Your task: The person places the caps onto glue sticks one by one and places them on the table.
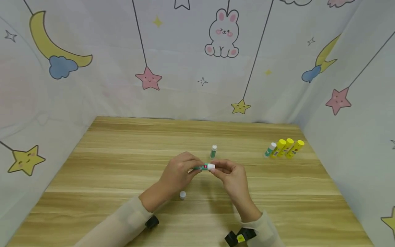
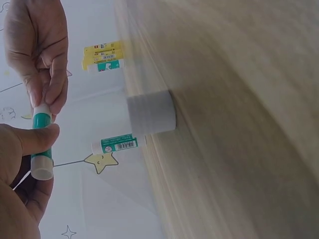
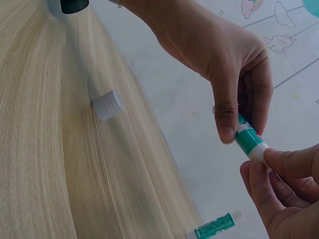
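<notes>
A green-and-white glue stick point(image 1: 204, 167) lies almost level between both hands, above the tabletop. My left hand point(image 1: 182, 169) grips its body between thumb and fingers, and a white end point(image 2: 42, 168) sticks out past the thumb. At the other end, the thumb and fingertips of my right hand point(image 1: 231, 175) pinch the white part. On the table below the left hand stands a loose white ridged cap point(image 1: 182, 195). Just beyond the hands, a second green glue stick point(image 1: 213, 152) with a white top stands upright.
At the back right, several yellow glue sticks point(image 1: 289, 147) stand in a row beside another green one point(image 1: 270, 150). The wooden table point(image 1: 139, 137) ends at a white curtain point(image 1: 185, 99) printed with stars and a bunny, which also hangs along both sides.
</notes>
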Demonstrator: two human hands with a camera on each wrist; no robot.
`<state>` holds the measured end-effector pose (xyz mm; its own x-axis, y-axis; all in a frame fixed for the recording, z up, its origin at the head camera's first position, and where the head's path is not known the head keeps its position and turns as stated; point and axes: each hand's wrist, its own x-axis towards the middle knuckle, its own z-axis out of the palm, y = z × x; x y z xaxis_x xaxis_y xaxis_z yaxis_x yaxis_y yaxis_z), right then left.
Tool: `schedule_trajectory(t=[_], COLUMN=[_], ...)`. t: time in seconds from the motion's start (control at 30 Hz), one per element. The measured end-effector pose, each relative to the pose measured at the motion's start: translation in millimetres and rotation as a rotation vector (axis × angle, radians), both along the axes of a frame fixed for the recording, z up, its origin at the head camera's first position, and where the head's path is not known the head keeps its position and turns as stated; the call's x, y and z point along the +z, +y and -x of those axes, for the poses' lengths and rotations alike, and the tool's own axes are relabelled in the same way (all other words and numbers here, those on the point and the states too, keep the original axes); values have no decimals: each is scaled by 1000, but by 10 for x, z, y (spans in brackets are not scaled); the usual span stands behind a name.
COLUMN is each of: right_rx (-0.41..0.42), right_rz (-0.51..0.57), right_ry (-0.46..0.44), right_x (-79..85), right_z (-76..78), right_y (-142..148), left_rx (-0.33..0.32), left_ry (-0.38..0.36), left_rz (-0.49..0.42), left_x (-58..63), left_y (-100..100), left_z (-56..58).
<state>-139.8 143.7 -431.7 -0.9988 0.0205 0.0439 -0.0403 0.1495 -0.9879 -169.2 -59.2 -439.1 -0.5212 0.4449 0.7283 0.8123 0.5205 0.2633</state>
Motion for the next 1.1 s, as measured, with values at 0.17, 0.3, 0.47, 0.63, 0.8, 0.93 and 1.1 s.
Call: schedule_trajectory(t=[0.17,0.3,0.47,0.63,0.8,0.93,1.1], right_rx=[2,0,-2,0,-14,-16,-19], right_rz=[-10,-11,-25,-20,-27,-16,-43], right_ry=[-12,-21,-20,-27,-48,-41,-15], right_x=[8,16,26,46,53,48,49], right_z=[-3,-8,-12,-20,-17,-1,15], right_y=[22,30,39,40,45,62,109], left_rx=[-14,-19,-11,7,11,12,19], left_ry=[-11,-19,-48,-79,-86,-76,-65], left_rz=[4,5,17,39,47,49,50], left_x=[-5,5,13,9,20,24,25], left_y=[7,3,-4,-13,-27,-33,-40], left_z=[15,8,-4,-11,-19,-14,-6])
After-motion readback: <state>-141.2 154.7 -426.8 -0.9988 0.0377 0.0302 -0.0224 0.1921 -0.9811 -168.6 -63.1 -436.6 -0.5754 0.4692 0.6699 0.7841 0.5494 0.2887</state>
